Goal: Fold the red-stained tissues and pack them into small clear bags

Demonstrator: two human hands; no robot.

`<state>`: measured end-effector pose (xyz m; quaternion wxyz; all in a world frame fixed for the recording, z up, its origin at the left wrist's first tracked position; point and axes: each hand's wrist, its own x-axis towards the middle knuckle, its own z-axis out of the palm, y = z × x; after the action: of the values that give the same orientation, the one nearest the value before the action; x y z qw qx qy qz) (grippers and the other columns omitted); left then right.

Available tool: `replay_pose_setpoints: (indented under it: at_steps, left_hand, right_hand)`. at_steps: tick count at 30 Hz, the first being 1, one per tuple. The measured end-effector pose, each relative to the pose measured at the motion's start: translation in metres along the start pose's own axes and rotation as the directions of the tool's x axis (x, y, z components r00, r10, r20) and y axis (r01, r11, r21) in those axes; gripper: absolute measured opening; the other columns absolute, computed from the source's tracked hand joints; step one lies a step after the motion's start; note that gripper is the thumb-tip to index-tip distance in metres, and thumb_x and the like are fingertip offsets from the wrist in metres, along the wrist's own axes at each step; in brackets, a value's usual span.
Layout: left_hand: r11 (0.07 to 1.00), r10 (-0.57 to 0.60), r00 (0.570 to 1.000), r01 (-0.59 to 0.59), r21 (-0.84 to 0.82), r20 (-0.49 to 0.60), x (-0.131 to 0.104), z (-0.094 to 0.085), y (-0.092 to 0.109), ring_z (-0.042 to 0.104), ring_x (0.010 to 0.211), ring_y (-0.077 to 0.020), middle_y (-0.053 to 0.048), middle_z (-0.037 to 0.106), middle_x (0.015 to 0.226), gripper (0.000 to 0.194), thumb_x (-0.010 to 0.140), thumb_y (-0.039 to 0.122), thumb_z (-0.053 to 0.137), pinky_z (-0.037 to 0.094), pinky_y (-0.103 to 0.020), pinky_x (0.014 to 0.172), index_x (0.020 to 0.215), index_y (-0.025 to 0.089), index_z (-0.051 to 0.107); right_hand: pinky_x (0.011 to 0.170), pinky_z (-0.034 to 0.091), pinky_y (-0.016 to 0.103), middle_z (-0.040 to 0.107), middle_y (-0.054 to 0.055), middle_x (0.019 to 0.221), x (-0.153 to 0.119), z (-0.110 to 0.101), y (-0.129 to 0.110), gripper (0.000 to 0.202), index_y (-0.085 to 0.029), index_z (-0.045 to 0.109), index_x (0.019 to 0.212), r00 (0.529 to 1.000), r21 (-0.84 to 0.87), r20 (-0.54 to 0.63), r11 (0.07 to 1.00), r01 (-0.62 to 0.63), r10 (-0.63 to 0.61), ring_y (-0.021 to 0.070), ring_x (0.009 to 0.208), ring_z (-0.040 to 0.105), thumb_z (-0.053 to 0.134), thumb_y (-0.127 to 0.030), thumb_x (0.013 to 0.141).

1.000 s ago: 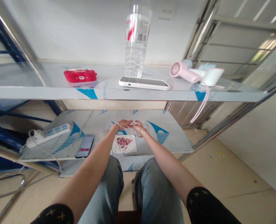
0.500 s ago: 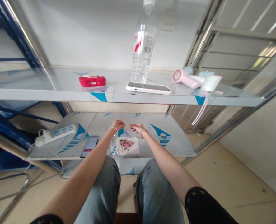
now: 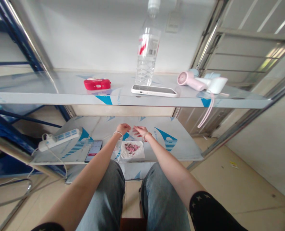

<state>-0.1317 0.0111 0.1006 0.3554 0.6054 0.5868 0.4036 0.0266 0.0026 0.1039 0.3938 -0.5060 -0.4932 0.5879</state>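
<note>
My left hand (image 3: pixel 123 128) and my right hand (image 3: pixel 140 131) face each other over the lower metal shelf, fingertips close together with a small gap. The left fingers are curled in a pinch. On the right, thumb and forefinger come together while the other fingers stretch out more loosely. Whatever lies between the fingertips is too small and blurred to make out. Just below them sits a white square sheet or shallow tray (image 3: pixel 141 154) bearing a heap of small dark-red and pink beads (image 3: pixel 132 148). Beside it, partly behind my left forearm, is a clear plastic piece (image 3: pixel 116 148).
A lit phone (image 3: pixel 93 151) and a white power strip (image 3: pixel 60 139) with cables lie on the left. The upper shelf (image 3: pixel 123 100) carries a red case (image 3: pixel 97 84), a water bottle (image 3: pixel 146 54), a white-edged phone (image 3: pixel 154 91) and a pink handheld fan (image 3: pixel 191 81).
My right hand's fingers have spread slightly and moved a little to the left. The left hand stays nearly in place. The whole view has shifted slightly.
</note>
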Motion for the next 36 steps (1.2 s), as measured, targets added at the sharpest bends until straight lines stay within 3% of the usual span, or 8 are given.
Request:
replay_pose_setpoints:
  at_steps: [2,4,8,14,21,26,31,36]
  left_hand:
    - [0.999,0.017,1.000,-0.016,0.040,-0.024,0.000,-0.002,0.000,0.064,0.062,-0.0132,-0.002,0.067,0.062,0.009,0.070,0.013,0.058,0.050,-0.021,0.061,0.063,0.015,0.062]
    - [0.996,0.032,0.997,-0.027,0.080,-0.066,-0.001,-0.004,0.000,0.064,0.062,-0.0134,-0.002,0.067,0.062,0.008,0.070,0.014,0.059,0.050,-0.021,0.061,0.063,0.015,0.064]
    - [0.997,-0.005,0.987,0.018,0.081,-0.159,-0.002,-0.010,-0.001,0.063,0.060,-0.0126,-0.002,0.068,0.063,0.008,0.068,0.011,0.058,0.048,-0.021,0.059,0.065,0.015,0.065]
    - [0.996,-0.082,0.983,0.073,-0.058,-0.165,-0.004,-0.012,0.004,0.060,0.060,-0.0107,-0.004,0.069,0.069,0.008,0.072,0.011,0.057,0.048,-0.020,0.061,0.069,0.012,0.064]
    - [0.986,-0.163,0.982,0.160,0.038,0.099,-0.017,-0.010,0.015,0.060,0.061,-0.0124,-0.006,0.070,0.074,0.024,0.078,0.034,0.062,0.041,-0.020,0.053,0.075,0.011,0.067]
    - [0.986,-0.164,0.978,0.165,0.003,0.126,-0.016,-0.008,0.014,0.061,0.066,-0.0122,-0.006,0.071,0.079,0.015,0.076,0.025,0.063,0.042,-0.019,0.056,0.079,0.011,0.067]
    - [0.975,-0.224,0.941,0.219,0.048,0.253,-0.015,-0.006,0.010,0.063,0.071,-0.0153,-0.007,0.071,0.083,0.034,0.077,0.043,0.062,0.043,-0.021,0.058,0.086,0.011,0.067]
    - [0.984,-0.176,0.932,0.180,0.019,0.315,-0.014,-0.002,0.008,0.061,0.064,-0.0133,-0.001,0.067,0.068,0.019,0.069,0.027,0.069,0.043,-0.021,0.058,0.081,0.013,0.066]
  right_hand:
    - [0.049,0.042,0.019,0.071,0.008,0.083,-0.001,-0.001,-0.001,0.041,-0.015,0.067,0.091,0.999,-0.008,-0.004,0.999,-0.036,0.036,0.0112,0.055,0.062,0.058,-0.053,0.080]
    - [0.051,0.045,0.021,0.071,0.008,0.088,-0.004,-0.003,-0.002,0.045,-0.016,0.065,0.097,0.992,-0.044,0.087,0.995,-0.092,0.095,0.0124,0.058,0.064,0.057,-0.056,0.079]
    - [0.052,0.045,0.019,0.071,0.008,0.091,-0.009,-0.009,-0.001,0.029,-0.015,0.067,0.092,0.922,-0.217,0.321,0.964,-0.152,0.218,0.0124,0.060,0.065,0.072,-0.036,0.072]
    - [0.053,0.044,0.017,0.072,0.005,0.086,-0.009,-0.014,0.001,0.010,-0.014,0.067,0.079,0.946,-0.208,0.266,0.969,-0.130,0.184,0.0089,0.058,0.063,0.071,-0.019,0.071]
    - [0.052,0.041,0.016,0.070,0.001,0.076,-0.009,-0.017,0.006,0.010,-0.015,0.068,0.078,0.946,-0.322,0.260,0.941,-0.106,0.196,0.0071,0.053,0.059,0.067,-0.010,0.069]
    - [0.050,0.044,0.017,0.068,0.001,0.068,-0.006,-0.017,0.012,0.007,-0.014,0.066,0.075,0.905,-0.374,0.328,0.917,-0.141,0.272,0.0085,0.051,0.059,0.069,-0.013,0.069]
    - [0.051,0.046,0.018,0.064,0.001,0.056,-0.001,-0.018,0.016,0.006,-0.012,0.065,0.071,0.922,-0.397,0.290,0.909,-0.128,0.257,0.0088,0.048,0.058,0.070,-0.012,0.069]
    - [0.056,0.049,0.019,0.066,0.001,0.061,-0.003,-0.018,0.014,0.007,-0.013,0.065,0.076,0.915,-0.406,0.289,0.902,-0.147,0.280,0.0100,0.053,0.062,0.070,-0.013,0.070]
